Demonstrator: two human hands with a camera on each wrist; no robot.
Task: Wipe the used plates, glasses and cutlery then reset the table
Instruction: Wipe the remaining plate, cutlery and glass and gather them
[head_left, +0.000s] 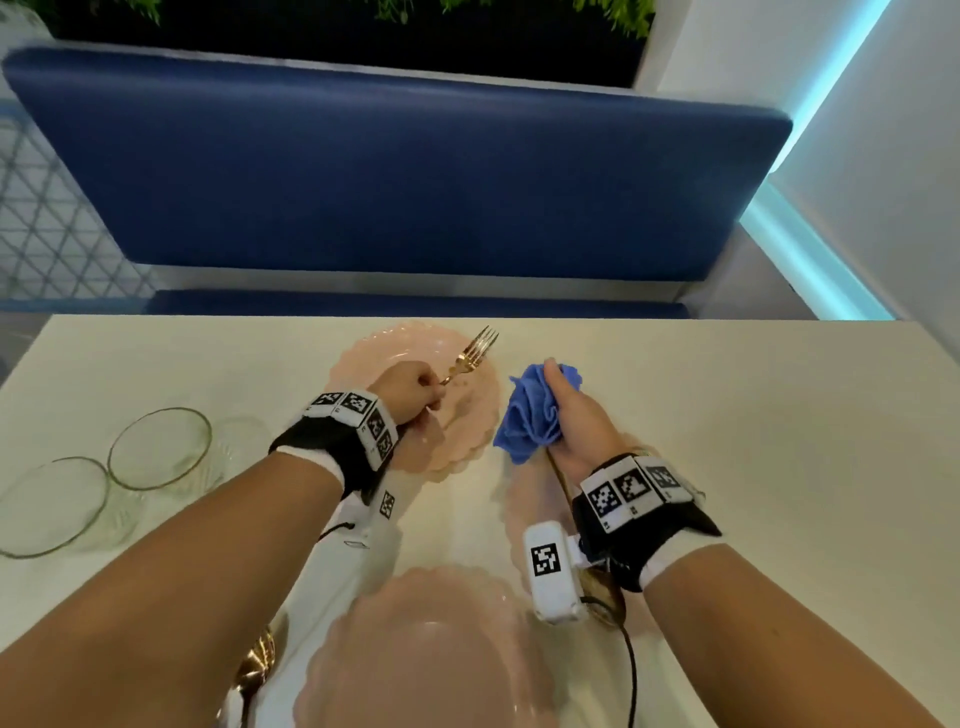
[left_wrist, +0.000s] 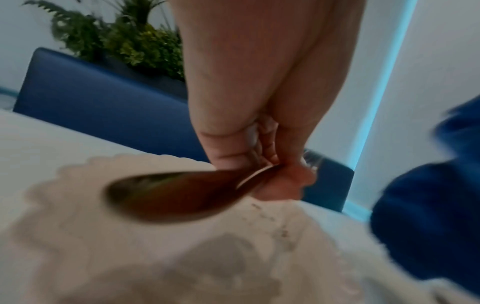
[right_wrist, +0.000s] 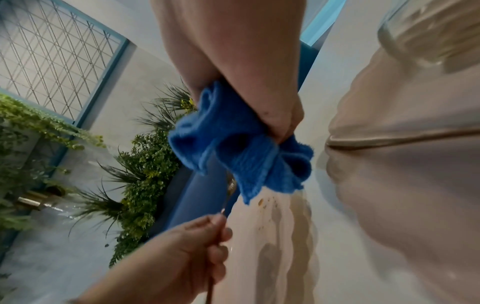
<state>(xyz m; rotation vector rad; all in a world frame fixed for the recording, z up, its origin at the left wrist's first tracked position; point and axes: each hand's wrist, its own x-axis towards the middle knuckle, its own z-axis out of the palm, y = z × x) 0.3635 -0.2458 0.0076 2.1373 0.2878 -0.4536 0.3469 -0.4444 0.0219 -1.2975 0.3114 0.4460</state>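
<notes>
My left hand (head_left: 426, 397) grips the handle of a gold fork (head_left: 475, 351) and holds it tilted above the far pink scalloped plate (head_left: 467, 415), tines pointing away. Crumbs lie on that plate (left_wrist: 283, 232). In the left wrist view the fork handle (left_wrist: 168, 197) sticks out blurred from my fingers. My right hand (head_left: 563, 400) clutches a bunched blue cloth (head_left: 532, 410) just right of the fork, not touching it. The right wrist view shows the cloth (right_wrist: 233, 148) above the fork (right_wrist: 230, 190) and my left hand (right_wrist: 187, 244).
A second pink plate (head_left: 431, 649) lies at the near edge, a gold spoon (head_left: 254, 662) to its left. Two clear glasses (head_left: 158, 447) (head_left: 49, 504) stand at the left. Another gold utensil (head_left: 558, 470) lies under my right wrist. A blue bench (head_left: 395, 171) is beyond the table.
</notes>
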